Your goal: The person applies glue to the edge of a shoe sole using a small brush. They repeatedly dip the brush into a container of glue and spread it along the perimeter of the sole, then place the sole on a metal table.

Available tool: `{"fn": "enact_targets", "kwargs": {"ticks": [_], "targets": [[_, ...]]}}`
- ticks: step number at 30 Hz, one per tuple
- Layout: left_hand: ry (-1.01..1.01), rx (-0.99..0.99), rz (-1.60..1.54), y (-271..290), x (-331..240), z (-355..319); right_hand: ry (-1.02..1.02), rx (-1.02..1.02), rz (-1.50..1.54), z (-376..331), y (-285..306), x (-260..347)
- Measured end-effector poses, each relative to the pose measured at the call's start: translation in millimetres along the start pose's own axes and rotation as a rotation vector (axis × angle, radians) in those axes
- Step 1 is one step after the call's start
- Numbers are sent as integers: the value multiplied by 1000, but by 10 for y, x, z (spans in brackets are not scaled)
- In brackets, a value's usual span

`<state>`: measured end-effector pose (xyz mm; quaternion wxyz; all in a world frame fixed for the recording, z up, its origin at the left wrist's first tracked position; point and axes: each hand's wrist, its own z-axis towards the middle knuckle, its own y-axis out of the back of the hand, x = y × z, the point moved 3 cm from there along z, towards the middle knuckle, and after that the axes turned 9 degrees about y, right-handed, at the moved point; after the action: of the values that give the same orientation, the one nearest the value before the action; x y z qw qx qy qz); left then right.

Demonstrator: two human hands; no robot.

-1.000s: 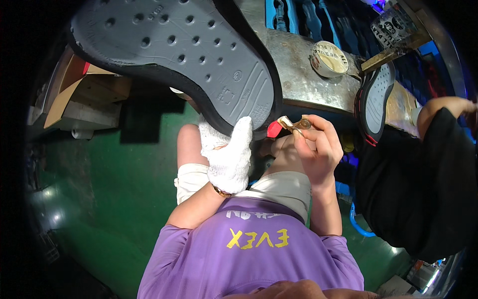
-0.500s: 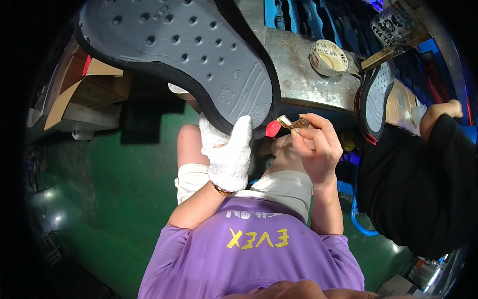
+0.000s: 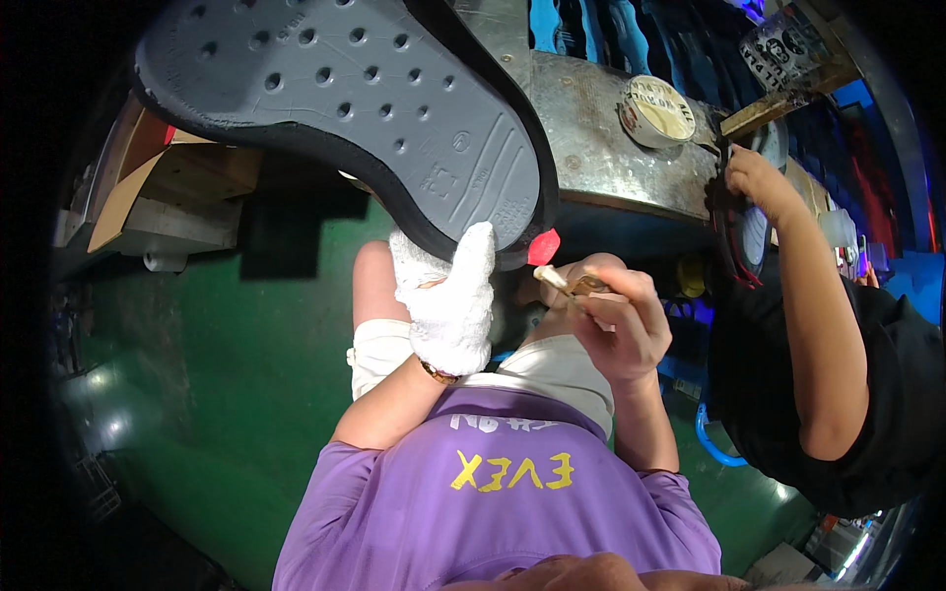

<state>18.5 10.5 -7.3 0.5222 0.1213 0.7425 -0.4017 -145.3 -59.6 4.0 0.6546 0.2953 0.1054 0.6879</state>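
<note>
My left hand (image 3: 448, 305), in a white glove, grips the near end of a large grey moulded sole-shaped piece (image 3: 384, 118) with a black rim. Its thumb lies on the grey face; the other fingers are hidden beneath. A small red tab (image 3: 544, 247) sticks out at the rim, just right of the glove. Bare and closed, my right hand (image 3: 626, 320) pinches a small brush-like tool (image 3: 554, 279) with a pale tip and a brass-coloured part. That tip lies just below the red tab; whether they touch I cannot tell.
A metal bench (image 3: 601, 148) runs along the far side, bearing a round tub (image 3: 658, 112) with pale contents. At right, a co-worker's hand (image 3: 759, 182) is on a similar piece (image 3: 755, 236). An open cardboard box (image 3: 128, 202) stands at left.
My right hand and the tool have drawn slightly down and left, away from the red tab, which shows more fully. The grey piece has shifted slightly left. The co-worker's arm has reached across their piece.
</note>
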Motion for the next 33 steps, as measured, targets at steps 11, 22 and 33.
{"fn": "enact_targets", "kwargs": {"ticks": [11,22,33], "targets": [[187,39,-11,-50,2,-91,-30,-109,-137,-101,-26,-175],[308,-18,-107,-7,-15,-156,49,-28,-142,-59,15,-10],[209,-60,-154,32,136,-87,128,3,-64,-47,32,47]]}}
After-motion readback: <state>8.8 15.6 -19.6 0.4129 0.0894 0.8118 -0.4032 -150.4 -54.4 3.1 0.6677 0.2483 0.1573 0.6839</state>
